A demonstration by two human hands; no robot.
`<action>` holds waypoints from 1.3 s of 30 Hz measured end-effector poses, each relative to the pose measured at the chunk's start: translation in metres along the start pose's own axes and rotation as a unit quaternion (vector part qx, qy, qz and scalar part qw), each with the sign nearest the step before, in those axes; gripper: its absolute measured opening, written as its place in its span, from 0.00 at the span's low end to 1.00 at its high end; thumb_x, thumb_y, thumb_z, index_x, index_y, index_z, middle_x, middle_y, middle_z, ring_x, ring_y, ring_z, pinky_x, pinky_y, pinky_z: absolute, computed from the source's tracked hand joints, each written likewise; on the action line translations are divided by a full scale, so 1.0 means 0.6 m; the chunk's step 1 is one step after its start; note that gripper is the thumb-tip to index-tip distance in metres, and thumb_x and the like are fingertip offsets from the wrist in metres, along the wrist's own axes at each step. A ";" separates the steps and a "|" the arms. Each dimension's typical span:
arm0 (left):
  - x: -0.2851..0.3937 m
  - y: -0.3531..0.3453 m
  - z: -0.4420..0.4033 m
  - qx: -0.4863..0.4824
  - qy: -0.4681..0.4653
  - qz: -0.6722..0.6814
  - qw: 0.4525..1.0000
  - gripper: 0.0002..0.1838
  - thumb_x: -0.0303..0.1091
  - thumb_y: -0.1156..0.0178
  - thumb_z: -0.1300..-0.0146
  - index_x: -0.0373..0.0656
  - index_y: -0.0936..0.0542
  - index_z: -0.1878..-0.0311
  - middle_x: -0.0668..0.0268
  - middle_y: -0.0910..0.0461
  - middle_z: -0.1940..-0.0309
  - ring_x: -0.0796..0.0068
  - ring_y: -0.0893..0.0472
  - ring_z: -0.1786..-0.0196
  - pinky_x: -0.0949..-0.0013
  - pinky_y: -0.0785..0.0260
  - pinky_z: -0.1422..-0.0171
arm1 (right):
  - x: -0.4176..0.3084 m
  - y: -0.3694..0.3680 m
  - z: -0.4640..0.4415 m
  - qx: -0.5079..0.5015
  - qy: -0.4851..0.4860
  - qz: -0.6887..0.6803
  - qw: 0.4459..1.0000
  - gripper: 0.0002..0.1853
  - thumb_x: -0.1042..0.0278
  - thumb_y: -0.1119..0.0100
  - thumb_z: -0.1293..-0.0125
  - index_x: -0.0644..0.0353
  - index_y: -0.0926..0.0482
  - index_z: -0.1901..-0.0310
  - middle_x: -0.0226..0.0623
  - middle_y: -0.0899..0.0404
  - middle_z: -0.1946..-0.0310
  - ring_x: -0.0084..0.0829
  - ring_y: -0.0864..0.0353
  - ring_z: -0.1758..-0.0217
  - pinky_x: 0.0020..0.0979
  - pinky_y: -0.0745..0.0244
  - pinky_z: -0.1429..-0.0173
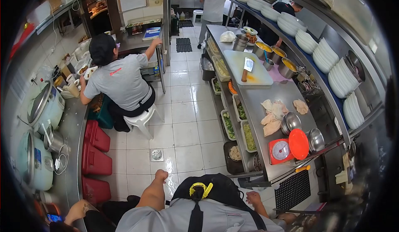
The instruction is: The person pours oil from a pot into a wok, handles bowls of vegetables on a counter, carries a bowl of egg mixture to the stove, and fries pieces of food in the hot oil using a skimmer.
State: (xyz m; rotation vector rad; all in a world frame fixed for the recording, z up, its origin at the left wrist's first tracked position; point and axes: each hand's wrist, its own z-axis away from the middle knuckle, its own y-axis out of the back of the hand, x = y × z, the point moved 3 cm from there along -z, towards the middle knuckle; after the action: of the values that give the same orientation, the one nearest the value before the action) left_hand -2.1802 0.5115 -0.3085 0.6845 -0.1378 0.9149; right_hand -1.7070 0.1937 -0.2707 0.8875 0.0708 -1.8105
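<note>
My left hand [161, 174] hangs over the tiled floor in front of me, its fingers curled closed with nothing visible in them. On the other side of my black apron [195, 190], my right hand [253, 198] is held low near the end of the steel worktable [266, 180]. Its fingers are loosely bent and apart, and it holds nothing. Closest to it on the table are a red kitchen scale [279, 150] with a red round pan [299, 144], stacked metal bowls [291, 122] and several pale cloths [272, 113].
A cleaver [247, 68] lies on a cutting board [249, 70] beside pots of yellow liquid [287, 68]. A co-worker [118, 74] sits on a white stool [143, 120] at left. Red bins [96, 161] line the left counter. Stacked plates [343, 76] fill the right shelf. Someone holds a phone [54, 218].
</note>
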 end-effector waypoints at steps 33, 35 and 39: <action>-0.032 -0.002 -0.028 0.008 -0.022 -0.011 1.000 0.19 0.29 0.47 0.49 0.26 0.23 0.55 0.46 0.22 0.54 0.49 0.18 0.59 0.58 0.19 0.71 | 0.100 -0.002 -0.035 -0.085 0.178 0.158 0.968 0.13 0.61 0.44 0.37 0.64 0.26 0.60 0.40 0.24 0.76 0.32 0.24 0.81 0.32 0.30 0.80; -0.031 -0.001 -0.027 0.009 -0.018 -0.009 1.000 0.19 0.29 0.47 0.49 0.26 0.23 0.55 0.46 0.22 0.54 0.49 0.18 0.59 0.58 0.19 0.71 | 0.095 -0.001 -0.031 -0.085 0.177 0.153 0.968 0.13 0.61 0.44 0.37 0.64 0.26 0.60 0.40 0.24 0.76 0.32 0.24 0.81 0.33 0.30 0.80; -0.028 0.000 -0.033 0.006 -0.016 -0.007 1.000 0.19 0.29 0.47 0.49 0.27 0.23 0.55 0.46 0.22 0.54 0.50 0.18 0.59 0.58 0.19 0.71 | 0.089 0.002 -0.036 -0.084 0.183 0.168 0.965 0.13 0.61 0.45 0.37 0.64 0.26 0.61 0.40 0.24 0.75 0.32 0.23 0.80 0.32 0.30 0.80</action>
State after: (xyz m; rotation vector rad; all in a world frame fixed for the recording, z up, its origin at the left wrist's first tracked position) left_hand -2.1939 0.5116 -0.3304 0.7115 -0.1553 0.8926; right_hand -1.7027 0.1611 -0.3178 1.0338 0.2873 -1.2926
